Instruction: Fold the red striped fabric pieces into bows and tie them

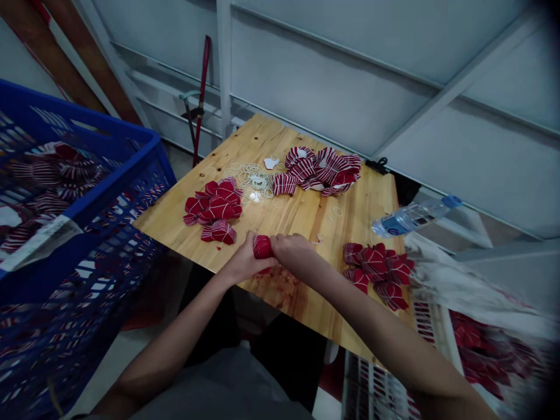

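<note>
In the head view, the left hand and the right hand meet over the near edge of a pine table, clenched from both sides around a red-and-white striped fabric bundle. The fingers of both hands curl tightly onto the bundle, though some fingertips are hidden behind it. The bundle sits between the palms, just above the tabletop, with only its red top showing.

Beyond the hands, a left pile of tied red bundles lies on the table, and a right pile of tied red bundles lies near the table's right edge. Toward the far edge, a heap of loose striped fabric lies just right of a scatter of pale rubber bands. A plastic water bottle lies on its side at the right edge.

Left of the table stands a blue plastic crate holding striped fabric. At near right, a white crate holds more red pieces, with a white sack draped beside it.
</note>
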`<state>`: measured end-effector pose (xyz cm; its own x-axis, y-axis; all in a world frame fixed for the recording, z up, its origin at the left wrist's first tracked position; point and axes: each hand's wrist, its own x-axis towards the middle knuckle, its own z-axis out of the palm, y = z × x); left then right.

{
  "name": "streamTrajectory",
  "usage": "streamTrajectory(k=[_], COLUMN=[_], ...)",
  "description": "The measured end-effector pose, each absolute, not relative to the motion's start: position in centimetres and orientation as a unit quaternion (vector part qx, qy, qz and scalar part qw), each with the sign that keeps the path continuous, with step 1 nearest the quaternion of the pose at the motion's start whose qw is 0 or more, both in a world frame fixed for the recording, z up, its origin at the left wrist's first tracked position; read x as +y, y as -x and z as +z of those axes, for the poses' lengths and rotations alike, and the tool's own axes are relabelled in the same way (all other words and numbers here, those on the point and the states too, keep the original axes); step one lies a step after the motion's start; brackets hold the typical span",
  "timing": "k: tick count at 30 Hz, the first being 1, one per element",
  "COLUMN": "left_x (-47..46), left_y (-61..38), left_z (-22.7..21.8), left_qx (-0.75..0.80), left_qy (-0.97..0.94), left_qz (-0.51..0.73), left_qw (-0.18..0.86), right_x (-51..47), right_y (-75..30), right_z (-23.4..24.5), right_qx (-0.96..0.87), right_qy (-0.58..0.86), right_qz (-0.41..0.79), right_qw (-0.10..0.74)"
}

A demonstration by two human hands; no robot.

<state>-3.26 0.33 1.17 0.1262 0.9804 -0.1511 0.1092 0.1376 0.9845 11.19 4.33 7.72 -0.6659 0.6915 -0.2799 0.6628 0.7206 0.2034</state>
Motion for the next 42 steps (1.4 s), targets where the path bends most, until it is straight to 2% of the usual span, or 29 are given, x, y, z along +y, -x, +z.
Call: streamTrajectory(k=[7, 14, 17, 20, 25, 30, 36, 38, 42], left_x=[-0.3, -0.1, 0.1, 0.9, 2.6, 3.2, 2.7, 2.3, 1.4], left_y=[2.8, 0.8, 0.1, 0.8, 3.5, 4.4, 5.0, 5.2, 5.7], left_z=[-0.2, 1.5, 1.5, 1.7, 2.4, 1.8, 1.0, 0.9, 0.7], left_qx=[0.536, 0.578, 0.589, 0.569, 0.52, 0.519, 0.538, 0.569, 0.606], left_qy=[-0.622, -0.623, -0.6, -0.589, -0.641, -0.617, -0.596, -0.566, -0.497], left_qz=[0.442, 0.458, 0.467, 0.454, 0.337, 0.387, 0.444, 0.457, 0.494], left_qw=[0.362, 0.261, 0.272, 0.35, 0.453, 0.447, 0.397, 0.383, 0.377], right_x=[4.3, 4.7, 5.0, 5.3, 5.9, 7.2, 11.2, 13.6, 18.0], right_y=[-11.1, -11.1, -11.3, -11.6, -11.6, -11.0, -10.7, -10.9, -11.8], right_z=[7.4, 7.6, 7.7, 7.8, 7.9, 7.1, 5.7, 5.5, 4.6], right_qx=[0.897, 0.892, 0.888, 0.877, 0.882, 0.908, 0.939, 0.927, 0.872], right_qy=[-0.403, -0.422, -0.431, -0.447, -0.436, -0.389, -0.318, -0.345, -0.47], right_qz=[0.021, 0.02, 0.023, 0.022, 0.031, 0.004, -0.114, -0.136, -0.098], right_qw=[0.178, 0.159, 0.16, 0.174, 0.177, 0.154, 0.069, 0.063, 0.096])
